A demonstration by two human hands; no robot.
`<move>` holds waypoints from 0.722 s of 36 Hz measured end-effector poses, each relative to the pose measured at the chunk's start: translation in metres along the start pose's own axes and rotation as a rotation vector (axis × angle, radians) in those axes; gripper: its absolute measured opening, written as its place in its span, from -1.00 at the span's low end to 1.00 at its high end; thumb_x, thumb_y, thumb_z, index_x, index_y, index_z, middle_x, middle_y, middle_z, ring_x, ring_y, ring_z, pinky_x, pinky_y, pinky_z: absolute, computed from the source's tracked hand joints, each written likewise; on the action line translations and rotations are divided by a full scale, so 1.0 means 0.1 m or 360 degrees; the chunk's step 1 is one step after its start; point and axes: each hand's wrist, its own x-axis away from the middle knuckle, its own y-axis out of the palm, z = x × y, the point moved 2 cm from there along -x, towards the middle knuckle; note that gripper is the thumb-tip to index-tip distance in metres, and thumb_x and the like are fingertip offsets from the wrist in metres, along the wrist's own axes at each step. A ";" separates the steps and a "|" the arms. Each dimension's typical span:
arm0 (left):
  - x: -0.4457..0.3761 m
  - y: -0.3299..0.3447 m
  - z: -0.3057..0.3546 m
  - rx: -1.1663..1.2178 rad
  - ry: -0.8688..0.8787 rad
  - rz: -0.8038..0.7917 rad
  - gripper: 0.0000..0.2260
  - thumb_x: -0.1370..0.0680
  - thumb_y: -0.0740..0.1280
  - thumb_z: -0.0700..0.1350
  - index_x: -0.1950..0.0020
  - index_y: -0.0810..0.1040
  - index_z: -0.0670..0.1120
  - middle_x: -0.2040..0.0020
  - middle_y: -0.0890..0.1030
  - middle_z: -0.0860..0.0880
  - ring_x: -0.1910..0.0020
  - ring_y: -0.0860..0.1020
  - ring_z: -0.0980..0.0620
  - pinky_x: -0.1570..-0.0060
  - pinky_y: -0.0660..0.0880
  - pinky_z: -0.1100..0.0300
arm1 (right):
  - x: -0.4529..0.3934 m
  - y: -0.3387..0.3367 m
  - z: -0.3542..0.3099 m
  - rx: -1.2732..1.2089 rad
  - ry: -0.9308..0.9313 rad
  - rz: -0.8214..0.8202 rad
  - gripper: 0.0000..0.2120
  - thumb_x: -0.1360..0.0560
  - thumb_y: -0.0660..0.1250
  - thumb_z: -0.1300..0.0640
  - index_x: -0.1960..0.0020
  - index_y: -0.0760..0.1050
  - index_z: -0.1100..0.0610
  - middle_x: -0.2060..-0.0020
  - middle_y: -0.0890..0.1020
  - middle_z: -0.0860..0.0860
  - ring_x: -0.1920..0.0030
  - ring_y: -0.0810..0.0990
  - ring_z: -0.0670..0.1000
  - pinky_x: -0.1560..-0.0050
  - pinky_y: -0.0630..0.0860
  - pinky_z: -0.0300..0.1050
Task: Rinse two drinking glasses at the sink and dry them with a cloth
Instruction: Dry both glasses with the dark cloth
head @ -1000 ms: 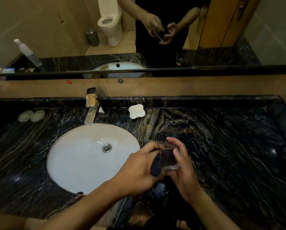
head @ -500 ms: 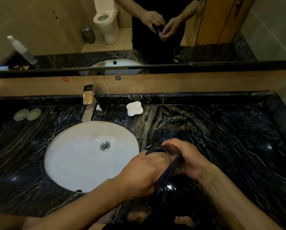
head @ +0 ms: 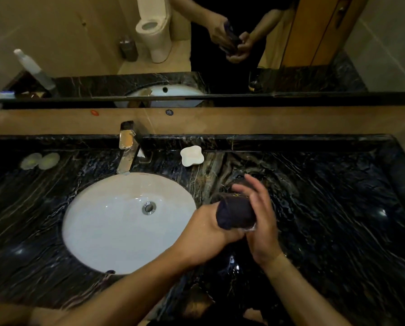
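A drinking glass (head: 251, 228) is held over the dark marble counter, just right of the sink, and lies roughly on its side. A dark cloth (head: 234, 212) wraps most of it, so only a clear bit near its end shows. My left hand (head: 208, 234) grips the cloth-covered glass from the left. My right hand (head: 261, 222) holds it from the right, fingers curled over the far side. The mirror shows a reflection of a second glass (head: 254, 81) standing on the counter; I cannot make that glass out on the counter itself.
The white oval sink (head: 107, 227) lies left of my hands, with the tap (head: 126, 149) behind it, no water running. A white soap dish (head: 191, 156) and two pale round pads (head: 40, 160) sit near the back edge. The counter (head: 337, 208) looks wet.
The glass has been turned within the cloth and now lies more sideways. My right hand moved from over the top to its right side. Both hands shifted slightly right.
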 end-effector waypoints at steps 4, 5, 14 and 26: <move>0.04 0.13 0.07 -0.0275 -0.0048 0.0054 -0.75 -0.38 0.43 -0.15 -0.06 0.63 -0.04 0.09 0.71 -0.02 0.13 0.65 0.01 0.05 0.60 0.04 | -0.01 0.01 -0.05 0.0153 -0.0031 0.0341 -0.75 -0.62 0.18 0.22 0.13 0.60 0.11 0.18 0.69 -0.03 0.15 0.63 -0.05 0.10 0.53 -0.15; 0.06 0.14 0.10 -0.0576 -0.0021 0.0015 -0.77 -0.40 0.39 -0.11 -0.05 0.59 -0.02 0.05 0.69 0.00 0.07 0.64 -0.02 0.05 0.57 0.03 | -0.01 0.01 -0.08 0.0131 0.0078 0.0343 -0.72 -0.62 0.18 0.26 0.18 0.58 0.14 0.25 0.67 -0.04 0.21 0.60 -0.08 0.16 0.51 -0.19; 0.14 0.01 -0.26 -0.1873 0.1305 -0.0520 -0.75 -0.62 0.26 -0.10 -0.28 0.54 -0.07 -0.25 0.61 0.02 -0.24 0.56 0.03 0.32 0.57 0.15 | -0.02 -0.08 -0.12 0.0108 0.1403 -0.0223 -0.74 -0.52 0.26 0.04 0.26 0.58 0.12 0.49 0.50 0.01 0.52 0.46 -0.02 0.51 0.42 -0.23; -0.03 -0.03 -0.01 0.0403 -0.0351 -0.0143 -0.80 -0.46 0.44 -0.39 -0.03 0.66 -0.16 0.17 0.70 -0.08 0.29 0.63 -0.01 0.29 0.61 0.13 | 0.10 -0.05 -0.05 0.0018 0.0154 0.0005 -0.78 -0.59 0.24 0.00 -0.15 0.52 0.08 -0.04 0.69 0.03 -0.03 0.65 0.07 -0.01 0.58 -0.02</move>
